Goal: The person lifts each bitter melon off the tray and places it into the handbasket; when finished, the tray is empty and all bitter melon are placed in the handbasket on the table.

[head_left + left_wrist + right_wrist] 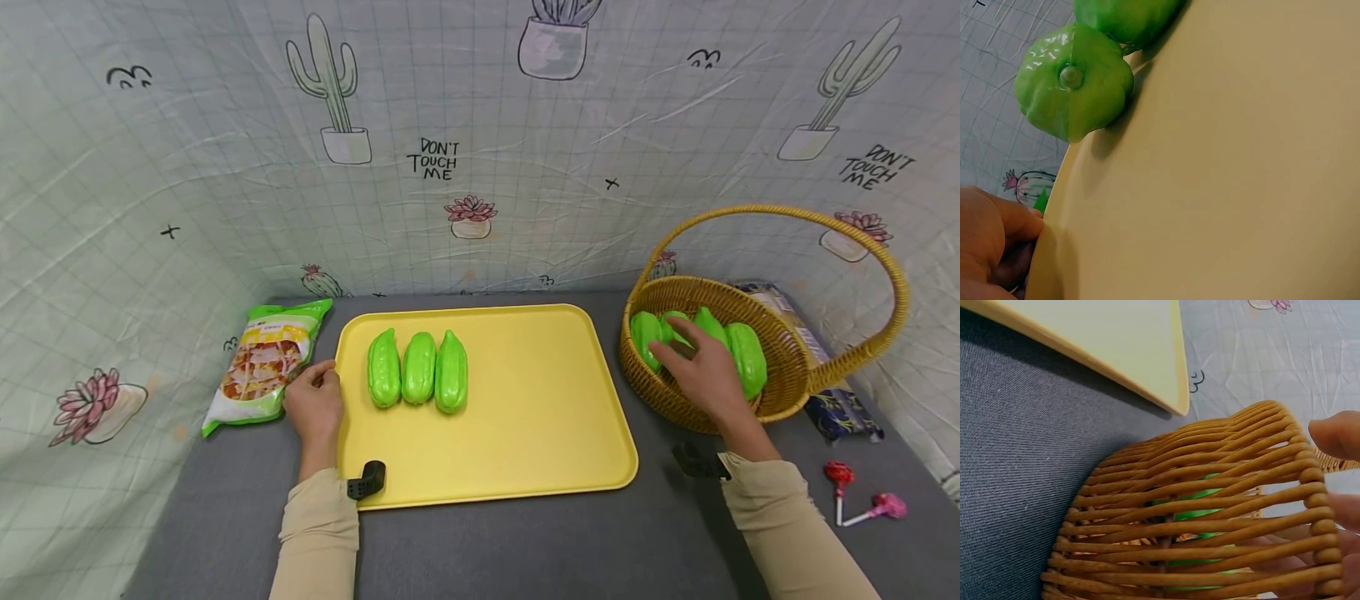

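Observation:
My left hand [315, 407] grips the left rim of a yellow tray [525, 433], its fingers curled at the edge; the left wrist view shows the thumb side against the rim. Three glossy green papaya-like fruits [417, 367] lie side by side on the tray's left half. At the right, my right hand [705, 371] reaches into a wicker basket [652, 396], thumb and fingers spread above more green fruits [746, 354]. Through the weave in the right wrist view, patches of green fruit [1200, 512] show behind the slats, and some fingers are partly hidden.
A green and white food bag [262, 367] lies left of the tray, close to my left hand. A dark blue packet [840, 412] sits behind and right of the basket, whose tall handle [772, 210] arches over it. Two lollipops [838, 475] lie at the right front.

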`<act>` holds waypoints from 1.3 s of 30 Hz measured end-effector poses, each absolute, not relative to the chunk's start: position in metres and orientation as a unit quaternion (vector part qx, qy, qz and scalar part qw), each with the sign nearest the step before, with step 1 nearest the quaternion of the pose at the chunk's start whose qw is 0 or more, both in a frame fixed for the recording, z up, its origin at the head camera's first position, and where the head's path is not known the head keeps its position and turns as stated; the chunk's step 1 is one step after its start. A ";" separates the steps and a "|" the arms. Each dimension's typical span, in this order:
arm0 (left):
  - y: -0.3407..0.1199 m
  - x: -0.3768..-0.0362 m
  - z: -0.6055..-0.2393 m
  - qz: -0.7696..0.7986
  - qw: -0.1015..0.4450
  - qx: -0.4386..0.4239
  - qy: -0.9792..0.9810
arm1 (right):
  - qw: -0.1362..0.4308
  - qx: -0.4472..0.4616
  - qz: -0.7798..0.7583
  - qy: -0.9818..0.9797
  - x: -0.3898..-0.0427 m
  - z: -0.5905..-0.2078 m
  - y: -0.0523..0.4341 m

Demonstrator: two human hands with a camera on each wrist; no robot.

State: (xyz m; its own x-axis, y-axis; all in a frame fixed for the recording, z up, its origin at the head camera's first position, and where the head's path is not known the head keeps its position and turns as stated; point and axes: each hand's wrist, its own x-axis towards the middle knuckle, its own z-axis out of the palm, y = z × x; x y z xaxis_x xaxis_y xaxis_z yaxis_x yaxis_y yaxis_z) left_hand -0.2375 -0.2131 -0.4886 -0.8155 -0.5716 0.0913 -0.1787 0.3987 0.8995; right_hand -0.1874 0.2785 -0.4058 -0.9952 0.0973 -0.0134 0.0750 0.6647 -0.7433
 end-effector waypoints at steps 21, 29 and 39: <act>-0.214 -0.238 -0.490 -0.496 0.199 0.233 -0.813 | 0.087 -0.042 0.434 -0.896 -0.183 -0.396 0.263; -0.215 -0.239 -0.492 -0.497 0.197 0.233 -0.812 | 0.115 -0.021 0.439 -0.891 -0.184 -0.395 0.246; -0.215 -0.239 -0.491 -0.496 0.194 0.235 -0.813 | 0.136 -0.017 0.424 -0.895 -0.190 -0.397 0.227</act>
